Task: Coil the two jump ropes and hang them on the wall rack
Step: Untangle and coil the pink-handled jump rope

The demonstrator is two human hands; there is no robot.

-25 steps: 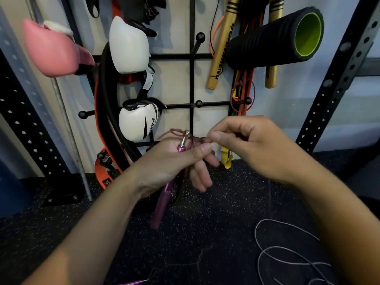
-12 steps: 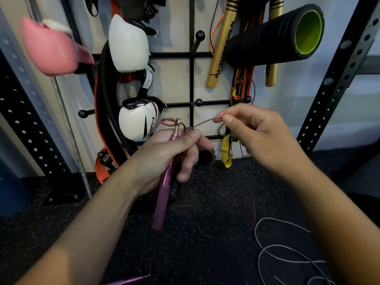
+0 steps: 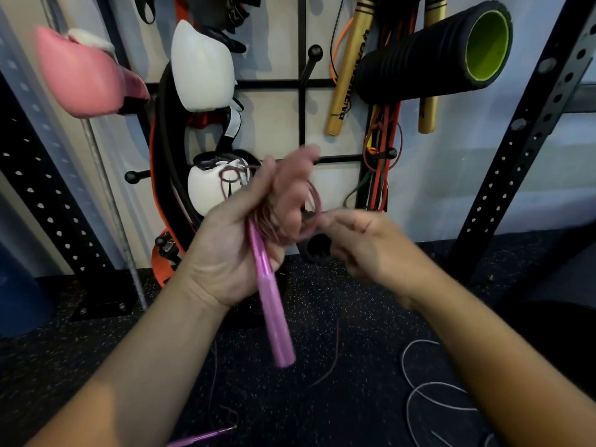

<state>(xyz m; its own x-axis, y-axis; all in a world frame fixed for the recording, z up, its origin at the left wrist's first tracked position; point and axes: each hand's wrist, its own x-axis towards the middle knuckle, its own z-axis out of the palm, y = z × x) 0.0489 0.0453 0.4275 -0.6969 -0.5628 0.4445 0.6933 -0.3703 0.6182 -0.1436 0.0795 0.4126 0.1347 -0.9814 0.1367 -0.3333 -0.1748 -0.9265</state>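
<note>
My left hand (image 3: 245, 233) grips the pink handle (image 3: 272, 304) of a jump rope, palm turned towards me, with loops of its dark red cord (image 3: 309, 217) wound around the fingers. My right hand (image 3: 361, 240) pinches the cord just right of those loops; both hands are blurred by motion. The rope's other pink handle (image 3: 200, 438) lies on the floor at the bottom edge, with loose cord trailing up from it. A second rope, pale grey (image 3: 425, 391), lies in loose curves on the floor at lower right. The black wall rack (image 3: 303, 101) with ball-tipped pegs stands straight ahead.
The rack holds white boxing gloves (image 3: 201, 66), a pink glove (image 3: 80, 75), a black foam roller (image 3: 432, 53), gold sticks (image 3: 350, 66) and resistance bands (image 3: 382, 140). Black perforated steel uprights (image 3: 529, 130) flank it. The floor is dark speckled rubber.
My left hand has rotated palm-up and risen, with more cord wound around its fingers. My right hand dropped from beside the peg to just right of the loops, carrying the cord around.
</note>
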